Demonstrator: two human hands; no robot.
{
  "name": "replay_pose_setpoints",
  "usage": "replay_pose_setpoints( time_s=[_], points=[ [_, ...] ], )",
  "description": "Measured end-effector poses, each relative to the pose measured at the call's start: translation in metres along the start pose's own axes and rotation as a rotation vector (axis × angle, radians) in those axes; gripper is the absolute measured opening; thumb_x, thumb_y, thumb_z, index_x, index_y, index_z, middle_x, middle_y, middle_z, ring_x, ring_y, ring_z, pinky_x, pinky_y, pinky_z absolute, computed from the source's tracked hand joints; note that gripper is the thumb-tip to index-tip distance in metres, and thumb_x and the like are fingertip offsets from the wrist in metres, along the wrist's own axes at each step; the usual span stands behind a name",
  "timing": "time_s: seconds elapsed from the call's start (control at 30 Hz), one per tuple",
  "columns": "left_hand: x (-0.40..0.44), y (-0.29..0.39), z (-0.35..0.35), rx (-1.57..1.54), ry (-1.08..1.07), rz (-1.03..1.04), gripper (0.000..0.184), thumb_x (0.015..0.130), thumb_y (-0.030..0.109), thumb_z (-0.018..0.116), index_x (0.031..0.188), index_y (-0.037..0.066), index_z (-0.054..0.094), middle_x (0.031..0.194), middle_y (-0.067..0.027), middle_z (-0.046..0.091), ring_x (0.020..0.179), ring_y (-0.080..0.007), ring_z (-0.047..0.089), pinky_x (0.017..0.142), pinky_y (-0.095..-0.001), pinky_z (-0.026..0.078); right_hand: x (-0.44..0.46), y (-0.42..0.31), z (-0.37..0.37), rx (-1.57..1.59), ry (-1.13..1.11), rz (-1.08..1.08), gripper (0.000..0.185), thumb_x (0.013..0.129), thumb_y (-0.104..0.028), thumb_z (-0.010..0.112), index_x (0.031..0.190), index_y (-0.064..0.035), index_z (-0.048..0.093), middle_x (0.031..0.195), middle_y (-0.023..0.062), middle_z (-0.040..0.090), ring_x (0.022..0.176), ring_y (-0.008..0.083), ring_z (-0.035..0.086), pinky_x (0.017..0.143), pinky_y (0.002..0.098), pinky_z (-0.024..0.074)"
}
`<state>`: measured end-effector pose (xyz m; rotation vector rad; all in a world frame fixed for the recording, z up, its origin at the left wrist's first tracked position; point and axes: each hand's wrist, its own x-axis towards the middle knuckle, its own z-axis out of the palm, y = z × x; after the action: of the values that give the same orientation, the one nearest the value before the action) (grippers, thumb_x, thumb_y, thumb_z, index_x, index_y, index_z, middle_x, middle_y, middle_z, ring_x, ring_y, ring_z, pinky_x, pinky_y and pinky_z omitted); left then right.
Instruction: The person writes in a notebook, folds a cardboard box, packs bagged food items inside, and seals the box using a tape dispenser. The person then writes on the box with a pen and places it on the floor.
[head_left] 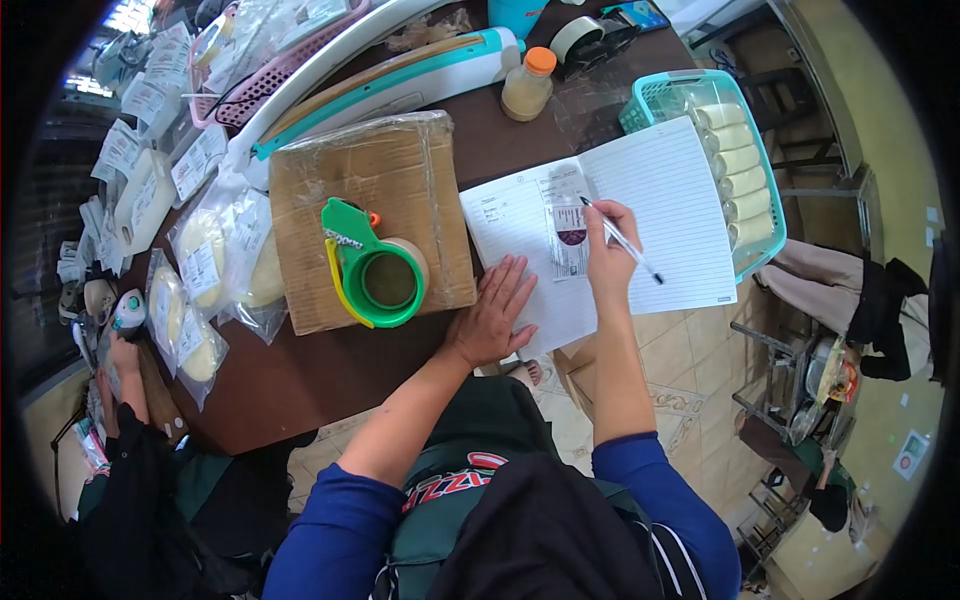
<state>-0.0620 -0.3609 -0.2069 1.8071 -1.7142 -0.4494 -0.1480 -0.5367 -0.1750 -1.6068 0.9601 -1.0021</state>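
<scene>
An open lined notebook (665, 200) lies on the dark table, with a printed label sheet (570, 262) on its left page near the fold. My right hand (612, 250) grips a white pen (625, 243), its tip near the top right of the label. Flat on the left page's lower edge rests my left hand (493, 312), fingers apart and holding nothing. Just left of it, a taped cardboard box (300, 235) bears a green tape dispenser (350, 220).
Bagged, labelled items (200, 262) and a pink basket (262, 75) lie left. Behind are a teal-white sealer (400, 90) and an orange-capped jar (525, 95). A teal basket (775, 200) of rolls stands right. A co-worker's hand (125, 362) is at far left; other people are right.
</scene>
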Motion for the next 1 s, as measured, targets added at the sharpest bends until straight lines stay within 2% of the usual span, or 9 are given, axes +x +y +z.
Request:
replay_pose_setpoints(
  time_s=[0.17, 0.23, 0.3, 0.37, 0.43, 0.63, 0.7, 0.8, 1.0],
  points=[
    [-0.001, 0.001, 0.002, -0.027, -0.004, -0.03, 0.076, 0.074, 0.036, 0.063, 0.136, 0.003, 0.034, 0.146, -0.0197, 0.022, 0.137, -0.034, 0.017, 0.11, -0.0445, 0.017, -0.027, 0.027, -0.004, -0.145, -0.108, -0.041, 0.012, 0.084, -0.009, 0.062, 0.091, 0.0007, 0.06, 0.084, 0.0081, 0.06, 0.078, 0.0129, 0.057, 0.069, 0.0246, 0.0458],
    [-0.001, 0.002, 0.001, -0.034, -0.035, -0.04, 0.075, 0.074, 0.036, 0.064, 0.136, 0.006, 0.034, 0.147, -0.0183, 0.021, 0.137, -0.0329, 0.016, 0.11, -0.0449, 0.016, -0.04, 0.026, -0.007, -0.159, -0.181, -0.052, 0.012, 0.085, -0.006, 0.061, 0.094, 0.0014, 0.058, 0.09, 0.0068, 0.06, 0.082, 0.0103, 0.056, 0.071, 0.0231, 0.0462],
    [-0.001, 0.002, 0.0, -0.015, -0.055, -0.038, 0.074, 0.074, 0.037, 0.063, 0.136, 0.008, 0.036, 0.147, -0.0175, 0.021, 0.137, -0.0333, 0.016, 0.11, -0.0454, 0.016, -0.048, 0.019, -0.007, -0.024, -0.252, 0.071, 0.012, 0.084, -0.004, 0.062, 0.094, 0.0016, 0.058, 0.091, 0.0077, 0.06, 0.08, 0.0092, 0.056, 0.07, 0.0226, 0.0462],
    [0.001, 0.002, 0.001, 0.005, -0.07, -0.037, 0.072, 0.075, 0.038, 0.063, 0.136, 0.009, 0.037, 0.148, -0.0167, 0.02, 0.137, -0.0337, 0.016, 0.11, -0.0458, 0.017, -0.04, 0.011, -0.006, -0.046, -0.229, 0.031, 0.011, 0.083, -0.001, 0.062, 0.092, 0.0013, 0.057, 0.088, 0.0069, 0.06, 0.078, 0.0089, 0.057, 0.069, 0.022, 0.0459],
    [0.001, 0.001, 0.002, 0.03, -0.076, -0.029, 0.069, 0.075, 0.039, 0.062, 0.134, 0.01, 0.04, 0.147, -0.0155, 0.022, 0.137, -0.0337, 0.017, 0.11, -0.0461, 0.017, -0.024, 0.016, -0.007, -0.028, -0.062, 0.094, 0.008, 0.081, -0.002, 0.063, 0.084, -0.0001, 0.057, 0.082, 0.0056, 0.057, 0.072, 0.0099, 0.054, 0.066, 0.0222, 0.0441],
    [0.003, 0.001, 0.001, -0.012, -0.097, -0.057, 0.067, 0.075, 0.037, 0.062, 0.132, 0.009, 0.042, 0.146, -0.0157, 0.026, 0.136, -0.0348, 0.019, 0.109, -0.047, 0.018, 0.024, 0.038, 0.009, -0.031, -0.116, 0.003, 0.012, 0.077, -0.003, 0.067, 0.075, -0.0017, 0.055, 0.074, 0.0037, 0.054, 0.066, 0.0075, 0.05, 0.06, 0.0205, 0.0411],
    [0.004, 0.001, 0.0, -0.008, -0.102, -0.06, 0.066, 0.076, 0.038, 0.061, 0.131, 0.009, 0.042, 0.146, -0.0158, 0.025, 0.136, -0.0344, 0.019, 0.109, -0.0462, 0.018, 0.029, 0.042, 0.015, -0.02, -0.08, 0.092, 0.015, 0.078, -0.004, 0.066, 0.069, -0.0025, 0.054, 0.063, 0.0024, 0.053, 0.059, 0.0073, 0.051, 0.055, 0.0212, 0.0413],
    [0.004, 0.0, 0.001, -0.012, -0.105, -0.062, 0.065, 0.076, 0.038, 0.06, 0.13, 0.008, 0.043, 0.146, -0.016, 0.025, 0.137, -0.034, 0.018, 0.11, -0.0453, 0.018, 0.031, 0.045, 0.019, -0.066, -0.042, 0.103, 0.022, 0.082, -0.005, 0.063, 0.065, -0.0048, 0.049, 0.06, 0.0027, 0.057, 0.052, 0.0063, 0.05, 0.051, 0.0204, 0.0405],
    [0.002, 0.001, 0.002, -0.065, -0.086, -0.076, 0.065, 0.073, 0.035, 0.063, 0.13, 0.009, 0.044, 0.146, -0.0162, 0.025, 0.136, -0.0347, 0.018, 0.109, -0.0463, 0.018, 0.03, 0.05, 0.021, -0.07, 0.0, 0.045, 0.026, 0.084, -0.007, 0.061, 0.063, -0.0056, 0.047, 0.057, 0.0018, 0.055, 0.051, 0.0058, 0.05, 0.05, 0.0203, 0.0398]
  ],
)
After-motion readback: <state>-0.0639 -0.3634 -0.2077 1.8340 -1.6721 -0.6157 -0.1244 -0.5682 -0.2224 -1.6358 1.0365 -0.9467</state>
